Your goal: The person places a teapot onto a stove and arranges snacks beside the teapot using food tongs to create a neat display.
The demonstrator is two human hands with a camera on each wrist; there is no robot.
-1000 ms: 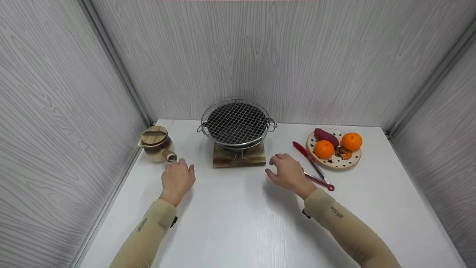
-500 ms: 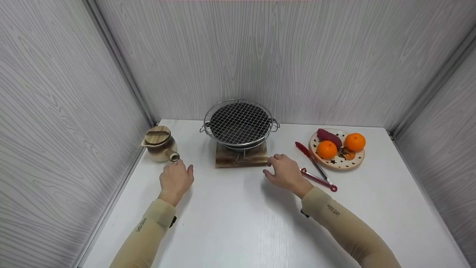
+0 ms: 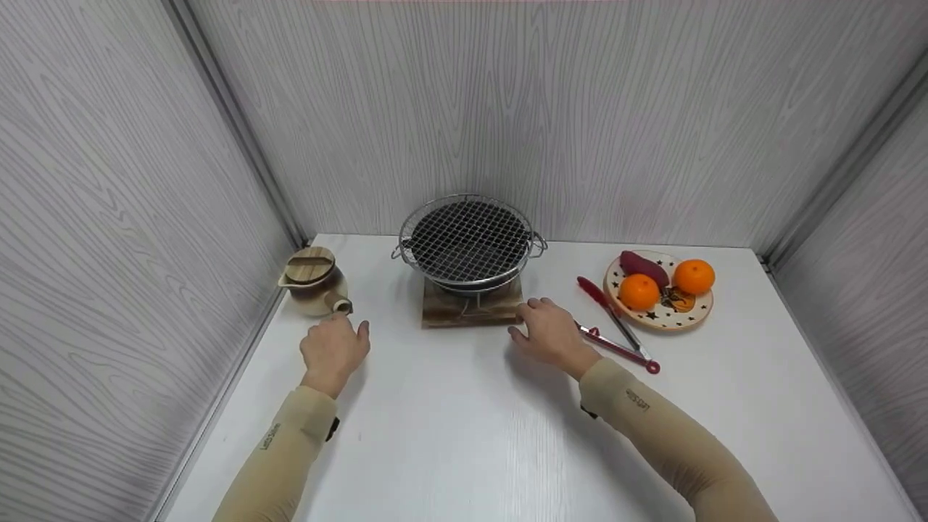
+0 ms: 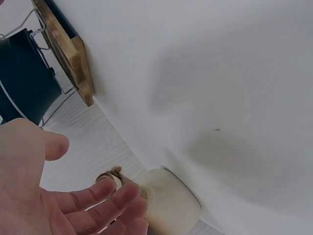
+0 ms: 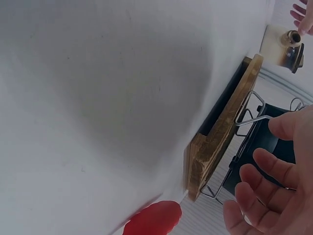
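My left hand hovers just in front of a small teapot with a wooden lid and a stubby side handle. In the left wrist view its fingers are loosely bent near the cord-wrapped handle, and nothing is in the palm. Above the table, my right hand is held between the grill and the tongs with relaxed, empty fingers. A round wire-topped grill stands on a wooden base at the back middle. Red-tipped tongs lie spread on the table, one tip partly hidden by the right hand.
At the right, a star-patterned plate bears two oranges and a purple sweet potato. Wood-grain panels enclose the white table at the back and both sides.
The head view has shifted slightly, so the objects sit a little further right in it. My left hand has drawn back slightly from the teapot handle; the right hand has moved slightly left.
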